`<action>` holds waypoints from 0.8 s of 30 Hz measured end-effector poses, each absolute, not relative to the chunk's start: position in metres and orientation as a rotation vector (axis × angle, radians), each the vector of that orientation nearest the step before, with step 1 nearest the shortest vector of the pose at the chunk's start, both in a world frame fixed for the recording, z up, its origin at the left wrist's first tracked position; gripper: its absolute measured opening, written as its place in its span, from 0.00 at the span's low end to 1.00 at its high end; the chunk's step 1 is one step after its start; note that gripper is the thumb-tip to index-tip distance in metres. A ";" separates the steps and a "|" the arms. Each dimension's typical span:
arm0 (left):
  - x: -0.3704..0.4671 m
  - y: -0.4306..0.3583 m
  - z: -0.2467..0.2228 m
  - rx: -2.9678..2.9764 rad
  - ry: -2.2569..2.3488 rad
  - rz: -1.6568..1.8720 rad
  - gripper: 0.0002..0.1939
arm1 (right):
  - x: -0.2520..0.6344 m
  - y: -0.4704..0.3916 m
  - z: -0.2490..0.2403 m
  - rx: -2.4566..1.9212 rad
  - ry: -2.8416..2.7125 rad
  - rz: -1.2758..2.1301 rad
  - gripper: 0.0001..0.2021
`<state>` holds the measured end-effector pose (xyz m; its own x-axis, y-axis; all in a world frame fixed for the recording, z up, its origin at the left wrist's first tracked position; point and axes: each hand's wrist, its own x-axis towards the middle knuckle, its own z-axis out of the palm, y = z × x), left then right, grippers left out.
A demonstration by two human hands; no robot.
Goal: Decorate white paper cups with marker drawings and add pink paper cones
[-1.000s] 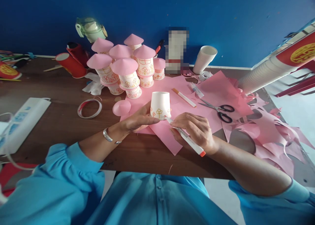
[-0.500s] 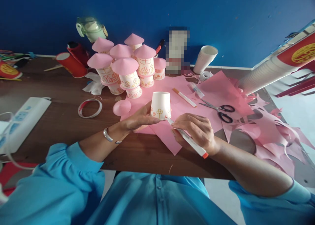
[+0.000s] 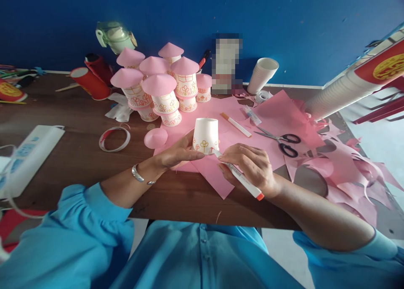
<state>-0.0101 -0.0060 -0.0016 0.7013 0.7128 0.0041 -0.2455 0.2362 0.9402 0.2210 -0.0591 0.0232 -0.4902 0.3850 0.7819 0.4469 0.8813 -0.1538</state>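
My left hand point(image 3: 179, 153) is closed around the left side of a white paper cup point(image 3: 206, 131), which is upside down with its rim at the bottom. Orange and yellow flowers are drawn along the cup's lower part. In my right hand point(image 3: 249, 167) is a white marker point(image 3: 243, 181) with an orange end, its tip at the cup's lower right. Behind the cup stand several cup towers point(image 3: 166, 103) with flower drawings and pink cone roofs. A loose pink cone point(image 3: 155, 138) lies left of the cup, and a second marker point(image 3: 236, 125) is beyond it.
Pink paper point(image 3: 217, 180) lies under my hands. To the right are black-handled scissors point(image 3: 287, 143), a glue tube point(image 3: 252, 115) and paper scraps point(image 3: 350, 175). Stacked cups point(image 3: 262, 76) stand at the back. On the left are a tape roll point(image 3: 115, 139) and a power strip point(image 3: 31, 154).
The marker tip has shifted slightly left and up along the cup's lower edge, my right hand moving with it. My left hand keeps the cup in nearly the same place.
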 end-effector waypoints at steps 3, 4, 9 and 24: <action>-0.010 -0.006 -0.001 1.162 0.489 0.697 0.32 | 0.221 -0.058 0.023 -0.598 -2.133 -0.099 0.10; -0.010 -0.006 -0.001 1.167 0.491 0.693 0.32 | 0.221 -0.058 0.024 -0.599 -2.131 -0.106 0.10; -0.012 -0.005 -0.003 1.171 0.481 0.690 0.33 | 0.219 -0.059 0.027 -0.627 -2.123 -0.118 0.10; -0.012 -0.005 -0.005 1.164 0.460 0.692 0.27 | 0.219 -0.061 0.025 -0.595 -2.133 -0.069 0.11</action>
